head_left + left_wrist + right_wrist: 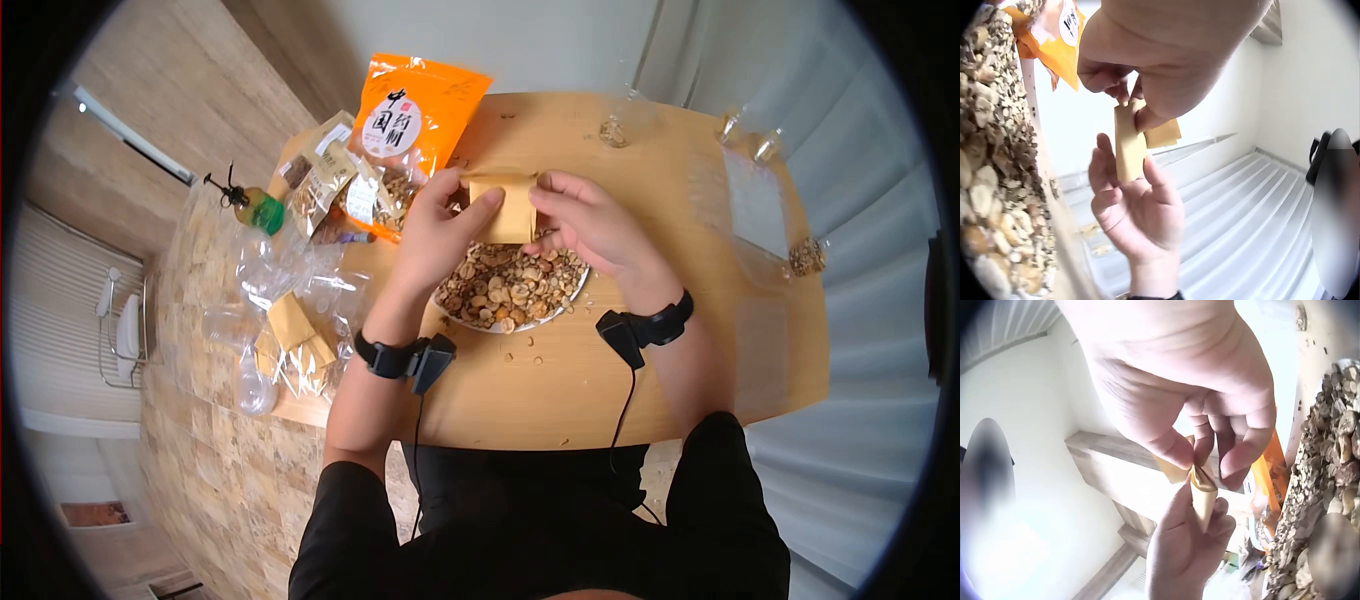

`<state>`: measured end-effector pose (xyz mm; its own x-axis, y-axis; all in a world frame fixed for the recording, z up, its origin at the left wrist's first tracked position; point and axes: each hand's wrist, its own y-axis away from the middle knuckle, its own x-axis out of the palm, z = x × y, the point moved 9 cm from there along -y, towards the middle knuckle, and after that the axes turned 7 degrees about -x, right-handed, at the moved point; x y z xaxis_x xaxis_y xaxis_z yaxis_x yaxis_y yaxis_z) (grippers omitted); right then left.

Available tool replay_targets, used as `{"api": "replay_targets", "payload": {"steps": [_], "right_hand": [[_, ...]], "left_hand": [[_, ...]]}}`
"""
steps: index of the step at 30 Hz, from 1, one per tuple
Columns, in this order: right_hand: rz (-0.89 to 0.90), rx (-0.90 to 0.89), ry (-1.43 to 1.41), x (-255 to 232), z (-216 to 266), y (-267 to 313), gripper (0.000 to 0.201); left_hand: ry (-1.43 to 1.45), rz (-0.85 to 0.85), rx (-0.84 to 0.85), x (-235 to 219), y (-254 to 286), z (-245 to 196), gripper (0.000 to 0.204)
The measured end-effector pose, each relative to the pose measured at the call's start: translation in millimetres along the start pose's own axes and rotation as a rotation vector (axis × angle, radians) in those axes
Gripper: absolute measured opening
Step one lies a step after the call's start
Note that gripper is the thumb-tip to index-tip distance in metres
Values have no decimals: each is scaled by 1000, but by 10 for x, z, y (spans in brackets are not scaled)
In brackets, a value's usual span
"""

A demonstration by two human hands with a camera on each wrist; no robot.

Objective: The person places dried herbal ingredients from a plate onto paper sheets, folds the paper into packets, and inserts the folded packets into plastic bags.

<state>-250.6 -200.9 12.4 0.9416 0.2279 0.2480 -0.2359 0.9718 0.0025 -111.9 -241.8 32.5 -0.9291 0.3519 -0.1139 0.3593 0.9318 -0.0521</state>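
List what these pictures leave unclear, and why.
Paper packet: any contents, hidden by its paper, head view.
Dish: far rim, behind left hand, right hand and packet, head view.
Orange bag: smallest print, too small, head view.
Dried mix: cut off by left edge, left wrist view.

- Near side of the dish (540, 322): a hand could pass low over the table (520, 400); scattered crumbs lie there, and black cables (622, 415) hang at either side;
- Right of the dish: a broad stretch gives room as far as the clear sheet (757, 205) and small jar (807, 257); the right forearm (690, 360) crosses its near part;
- Left of the dish: clear plastic cups (260, 395) block the way;
- Beyond it, leftward: the orange bag (440, 100) stands in the way;
- Above its far part: both hands (585, 215) and a paper packet (513, 222) fill the space.
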Motion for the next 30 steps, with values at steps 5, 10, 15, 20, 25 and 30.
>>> {"api": "replay_targets", "payload": {"steps": [5, 10, 15, 20, 25, 30], "right_hand": [[149, -19, -618, 179, 86, -19, 38], [85, 11, -632, 17, -125, -64, 33], [-34, 52, -531, -84, -250, -98, 24], [-206, 56, -440, -222, -264, -59, 21], [-128, -22, -311, -78, -170, -68, 35], [7, -151, -131, 48, -80, -68, 62]], "left_hand": [[216, 188, -52, 138, 0, -204, 17], [147, 318, -18, 188, -37, -203, 22], [-30, 558, 170, 217, 36, -325, 20], [19, 569, 71, 281, 19, -195, 19], [-315, 329, 36, 218, -25, -153, 33], [-557, 178, 327, 165, 19, -320, 53]]}}
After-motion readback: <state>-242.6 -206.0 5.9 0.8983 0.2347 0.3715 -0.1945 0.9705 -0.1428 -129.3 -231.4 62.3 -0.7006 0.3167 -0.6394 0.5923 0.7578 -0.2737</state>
